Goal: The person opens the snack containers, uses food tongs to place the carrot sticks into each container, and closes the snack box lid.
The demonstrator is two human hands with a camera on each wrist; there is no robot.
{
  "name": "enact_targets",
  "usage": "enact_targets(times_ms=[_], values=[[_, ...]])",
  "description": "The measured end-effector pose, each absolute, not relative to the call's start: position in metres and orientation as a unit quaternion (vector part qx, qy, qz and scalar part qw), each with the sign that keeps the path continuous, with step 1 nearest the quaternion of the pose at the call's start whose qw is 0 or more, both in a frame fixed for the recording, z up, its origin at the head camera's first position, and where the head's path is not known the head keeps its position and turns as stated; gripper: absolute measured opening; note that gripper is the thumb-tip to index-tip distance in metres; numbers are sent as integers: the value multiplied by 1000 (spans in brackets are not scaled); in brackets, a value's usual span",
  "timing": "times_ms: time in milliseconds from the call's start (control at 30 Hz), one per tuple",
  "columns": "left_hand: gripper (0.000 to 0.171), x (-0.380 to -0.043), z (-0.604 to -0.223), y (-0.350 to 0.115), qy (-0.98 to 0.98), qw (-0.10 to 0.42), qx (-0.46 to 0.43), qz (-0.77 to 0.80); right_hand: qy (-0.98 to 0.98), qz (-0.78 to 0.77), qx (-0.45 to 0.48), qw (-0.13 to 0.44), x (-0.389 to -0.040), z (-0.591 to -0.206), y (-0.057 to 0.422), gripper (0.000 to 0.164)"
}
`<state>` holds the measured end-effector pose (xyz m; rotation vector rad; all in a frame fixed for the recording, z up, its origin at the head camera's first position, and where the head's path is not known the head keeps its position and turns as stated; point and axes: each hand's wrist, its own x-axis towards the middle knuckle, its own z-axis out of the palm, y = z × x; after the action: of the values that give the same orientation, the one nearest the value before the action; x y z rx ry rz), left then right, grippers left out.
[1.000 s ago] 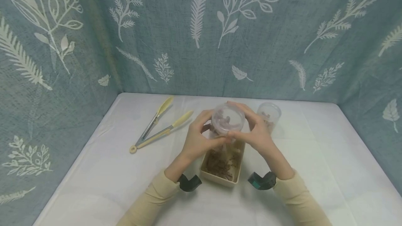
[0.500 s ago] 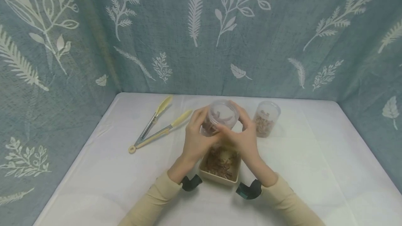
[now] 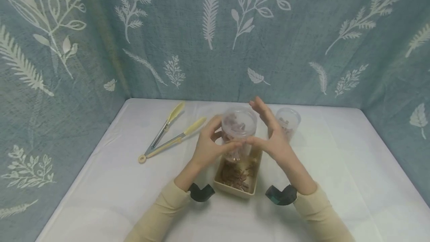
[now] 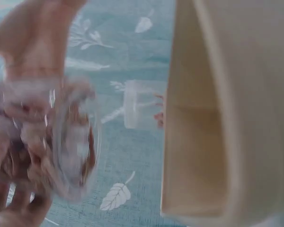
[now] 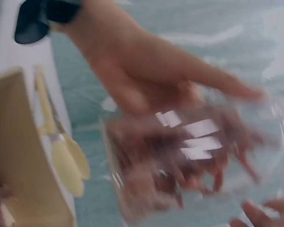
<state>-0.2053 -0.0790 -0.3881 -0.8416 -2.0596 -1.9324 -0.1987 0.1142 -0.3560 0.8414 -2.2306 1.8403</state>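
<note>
My left hand (image 3: 211, 143) grips a clear plastic jar (image 3: 239, 132) by its side, thumb across the front. The jar is lidded and upright, with pinkish-brown pieces inside. It is raised over the far part of a beige rectangular tray (image 3: 235, 192), which holds brown strips. My right hand (image 3: 277, 139) is spread at the jar's right, its long fingers straight and apart from the wall. Its thumb reaches the lid's front edge; whether it touches is unclear. Seen in the right wrist view, the jar (image 5: 180, 156) is blurred by motion, with its pieces lying toward the base.
A second clear jar (image 3: 289, 120) with brown pieces stands behind my right hand, partly covered by it. Opened tongs (image 3: 164, 137) with yellow tips lie to the left on the white tabletop (image 3: 100, 197). Blue leaf-print cloth (image 3: 181, 40) hangs behind and at both sides.
Half a second ago my right fingers wrapped the jar's lid; now they are spread away from it. The right hand has moved right, again covering part of the second jar.
</note>
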Motion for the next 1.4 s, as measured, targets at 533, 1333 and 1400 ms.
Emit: enact_targets(times_ms=[533,1333,1400], values=[[105,-205,-399,-77,-655,-125,-384,-639,-631,599,488,-75,-211,-356,129,87],[126,-199,-408,-74,-573,-212,-405,-680,-515,604,608,-17,-205,-355,109,78],[126,-200,-408,-74,-573,-210,-404,-681,-528,602,599,-5,-203,-356,110,78]])
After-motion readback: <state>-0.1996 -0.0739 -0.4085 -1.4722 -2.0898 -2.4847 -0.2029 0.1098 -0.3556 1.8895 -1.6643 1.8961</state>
